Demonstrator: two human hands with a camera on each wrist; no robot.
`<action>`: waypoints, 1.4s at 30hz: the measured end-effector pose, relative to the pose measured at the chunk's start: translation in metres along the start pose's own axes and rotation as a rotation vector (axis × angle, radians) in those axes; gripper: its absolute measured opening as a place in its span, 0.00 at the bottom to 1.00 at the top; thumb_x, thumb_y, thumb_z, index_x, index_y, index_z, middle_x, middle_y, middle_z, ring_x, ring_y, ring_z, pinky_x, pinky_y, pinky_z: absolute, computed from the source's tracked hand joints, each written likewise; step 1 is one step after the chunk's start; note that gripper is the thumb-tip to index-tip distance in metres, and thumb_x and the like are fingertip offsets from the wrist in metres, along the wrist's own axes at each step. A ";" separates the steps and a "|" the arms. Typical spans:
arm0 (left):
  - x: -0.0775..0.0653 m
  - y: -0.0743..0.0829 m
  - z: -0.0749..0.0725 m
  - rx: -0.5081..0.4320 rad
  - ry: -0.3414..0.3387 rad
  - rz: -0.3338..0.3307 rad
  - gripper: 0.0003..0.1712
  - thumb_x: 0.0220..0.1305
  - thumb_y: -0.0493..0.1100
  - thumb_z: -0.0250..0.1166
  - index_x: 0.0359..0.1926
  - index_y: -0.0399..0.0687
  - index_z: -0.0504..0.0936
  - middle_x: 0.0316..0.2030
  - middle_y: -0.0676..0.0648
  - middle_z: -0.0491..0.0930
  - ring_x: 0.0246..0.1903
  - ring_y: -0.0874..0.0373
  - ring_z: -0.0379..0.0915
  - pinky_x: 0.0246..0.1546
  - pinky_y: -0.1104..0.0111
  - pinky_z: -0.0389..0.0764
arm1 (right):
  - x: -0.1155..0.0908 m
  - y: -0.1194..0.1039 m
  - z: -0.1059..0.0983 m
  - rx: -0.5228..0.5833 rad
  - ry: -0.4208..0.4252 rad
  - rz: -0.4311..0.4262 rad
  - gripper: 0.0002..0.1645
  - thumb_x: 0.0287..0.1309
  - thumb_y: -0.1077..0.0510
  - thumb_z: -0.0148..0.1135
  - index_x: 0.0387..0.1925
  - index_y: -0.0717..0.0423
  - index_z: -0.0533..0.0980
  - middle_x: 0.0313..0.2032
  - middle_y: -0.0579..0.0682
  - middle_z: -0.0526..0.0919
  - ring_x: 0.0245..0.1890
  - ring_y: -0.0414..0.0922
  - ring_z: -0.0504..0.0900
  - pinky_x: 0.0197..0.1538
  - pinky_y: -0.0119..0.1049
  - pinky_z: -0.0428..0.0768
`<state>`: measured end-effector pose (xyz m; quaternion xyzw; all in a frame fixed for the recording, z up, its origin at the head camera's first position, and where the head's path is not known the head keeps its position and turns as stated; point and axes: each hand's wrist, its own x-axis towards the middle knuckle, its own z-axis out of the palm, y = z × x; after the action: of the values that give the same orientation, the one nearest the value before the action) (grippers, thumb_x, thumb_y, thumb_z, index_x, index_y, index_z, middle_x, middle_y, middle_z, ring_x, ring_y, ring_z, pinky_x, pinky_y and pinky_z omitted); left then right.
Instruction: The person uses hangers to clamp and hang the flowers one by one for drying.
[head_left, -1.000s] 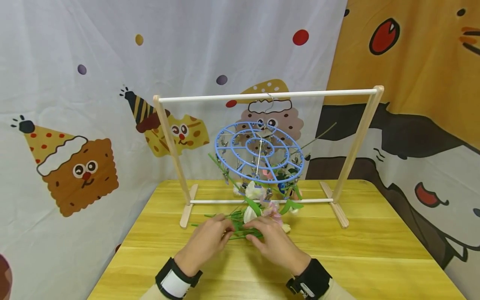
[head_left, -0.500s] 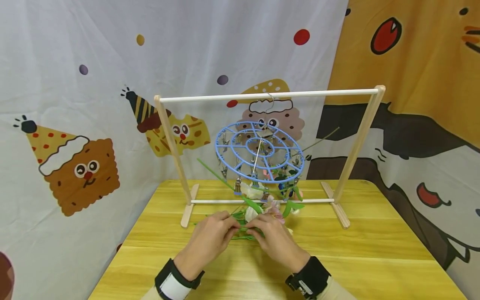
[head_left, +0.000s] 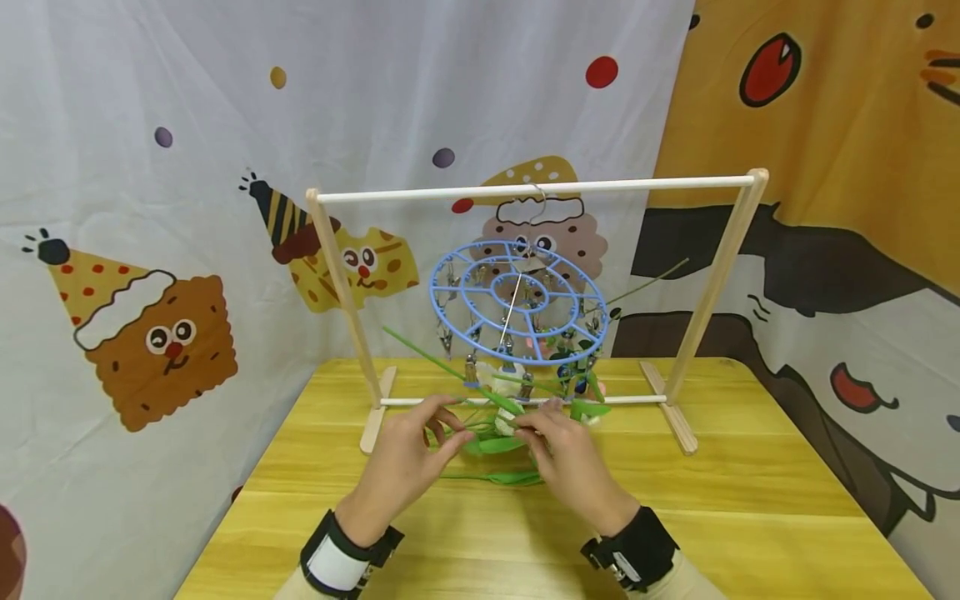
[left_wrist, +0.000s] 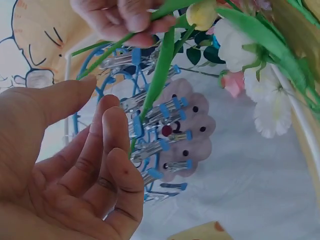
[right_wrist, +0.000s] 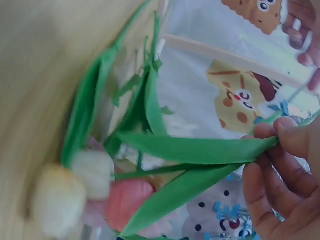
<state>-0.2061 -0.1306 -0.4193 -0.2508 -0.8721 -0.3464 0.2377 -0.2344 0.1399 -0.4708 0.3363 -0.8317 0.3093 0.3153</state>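
My right hand (head_left: 566, 458) pinches a green flower stem, and its long leaves (right_wrist: 200, 151) spread away from the fingertips in the right wrist view. My left hand (head_left: 408, 454) is to the left with thumb and fingers apart; in the left wrist view its thumb tip overlaps the stem's thin end. Just beyond both hands hangs a round blue clip hanger (head_left: 551, 363) with dangling metal clips. White flowers (left_wrist: 240, 45) and a yellow tulip (left_wrist: 201, 16) appear beyond the hands in the left wrist view. A pink tulip (right_wrist: 129, 202) shows low in the right wrist view.
A wooden stand with a white top rod (head_left: 420, 197) carries the hanger. One long stem (head_left: 420, 354) slants out left below it, and another (head_left: 652, 282) sticks out right. Another leafy stem (head_left: 513, 478) lies on the wooden table (head_left: 720, 533). A cartoon-printed curtain (head_left: 360, 92) stands behind.
The hands were close together over the flower pile and have moved apart. My left fingers have spread, while the right hand has lifted a leafy stem. The hanger's clips have swung slightly.
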 end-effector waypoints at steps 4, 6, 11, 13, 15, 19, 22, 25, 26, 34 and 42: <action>0.001 -0.006 0.008 -0.031 -0.038 -0.035 0.20 0.71 0.42 0.86 0.61 0.53 0.94 0.40 0.55 0.96 0.32 0.68 0.86 0.32 0.71 0.87 | 0.005 0.003 -0.007 0.035 0.069 0.003 0.14 0.70 0.73 0.78 0.53 0.60 0.90 0.44 0.54 0.95 0.36 0.42 0.92 0.38 0.28 0.89; 0.000 -0.009 0.014 -0.044 -0.071 -0.041 0.15 0.72 0.42 0.85 0.57 0.53 0.95 0.41 0.54 0.96 0.33 0.66 0.88 0.34 0.70 0.90 | 0.007 0.004 -0.010 0.052 0.094 0.008 0.14 0.70 0.75 0.77 0.53 0.61 0.90 0.44 0.54 0.96 0.35 0.43 0.91 0.36 0.26 0.85; -0.002 -0.011 0.029 -0.078 -0.131 -0.046 0.10 0.74 0.42 0.84 0.52 0.53 0.96 0.43 0.52 0.97 0.36 0.63 0.90 0.37 0.65 0.93 | 0.013 0.003 -0.022 0.101 0.132 -0.003 0.15 0.68 0.77 0.77 0.51 0.62 0.90 0.43 0.55 0.96 0.35 0.46 0.92 0.37 0.24 0.80; -0.002 -0.009 0.034 -0.093 -0.142 -0.040 0.09 0.74 0.42 0.83 0.52 0.52 0.96 0.44 0.51 0.97 0.37 0.62 0.90 0.39 0.63 0.95 | 0.016 0.001 -0.027 0.132 0.136 -0.004 0.16 0.67 0.78 0.77 0.50 0.61 0.90 0.43 0.56 0.96 0.36 0.47 0.92 0.36 0.23 0.79; -0.001 -0.007 0.038 -0.112 -0.145 -0.036 0.08 0.75 0.42 0.82 0.52 0.52 0.96 0.45 0.51 0.97 0.37 0.63 0.90 0.39 0.61 0.95 | 0.018 -0.001 -0.032 0.157 0.130 0.001 0.16 0.68 0.77 0.77 0.51 0.59 0.91 0.43 0.56 0.96 0.36 0.46 0.92 0.38 0.23 0.81; 0.002 0.000 0.047 -0.168 -0.126 -0.025 0.11 0.76 0.43 0.82 0.55 0.50 0.95 0.45 0.50 0.97 0.35 0.62 0.90 0.38 0.60 0.96 | 0.023 -0.009 -0.040 0.198 0.096 0.010 0.16 0.70 0.75 0.78 0.52 0.56 0.92 0.45 0.53 0.96 0.40 0.43 0.92 0.44 0.25 0.87; 0.004 0.006 0.054 -0.224 -0.096 -0.018 0.13 0.77 0.44 0.81 0.58 0.50 0.94 0.46 0.49 0.97 0.35 0.62 0.91 0.37 0.63 0.95 | 0.025 -0.016 -0.042 0.226 0.070 0.019 0.15 0.71 0.72 0.79 0.52 0.53 0.93 0.47 0.47 0.96 0.41 0.40 0.92 0.44 0.28 0.89; 0.006 0.010 0.060 -0.277 -0.057 -0.011 0.13 0.78 0.44 0.81 0.59 0.52 0.94 0.47 0.50 0.96 0.37 0.62 0.92 0.36 0.67 0.93 | 0.028 -0.022 -0.042 0.261 0.058 0.014 0.15 0.71 0.71 0.80 0.52 0.52 0.93 0.48 0.46 0.95 0.41 0.39 0.91 0.42 0.29 0.89; 0.006 0.011 0.062 -0.290 -0.041 -0.009 0.13 0.79 0.44 0.80 0.59 0.54 0.94 0.48 0.51 0.96 0.38 0.62 0.92 0.36 0.68 0.93 | 0.029 -0.023 -0.042 0.269 0.057 0.004 0.15 0.70 0.71 0.80 0.53 0.52 0.93 0.48 0.47 0.95 0.41 0.40 0.91 0.42 0.29 0.90; 0.005 0.011 0.065 -0.381 0.059 0.022 0.09 0.78 0.43 0.81 0.55 0.55 0.95 0.45 0.51 0.95 0.36 0.66 0.89 0.34 0.68 0.92 | 0.039 -0.034 -0.040 0.284 0.060 -0.048 0.17 0.67 0.74 0.81 0.52 0.56 0.94 0.44 0.52 0.94 0.40 0.44 0.94 0.45 0.27 0.93; 0.003 0.007 0.062 -0.405 0.159 0.084 0.07 0.76 0.38 0.81 0.51 0.50 0.96 0.42 0.48 0.97 0.33 0.61 0.91 0.34 0.69 0.92 | 0.056 -0.054 -0.051 0.165 0.109 -0.140 0.18 0.65 0.73 0.83 0.53 0.56 0.93 0.45 0.50 0.95 0.35 0.40 0.92 0.38 0.25 0.88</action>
<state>-0.2194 -0.0802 -0.4545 -0.3012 -0.7521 -0.5229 0.2650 -0.2103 0.1251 -0.3821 0.4010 -0.7595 0.3718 0.3523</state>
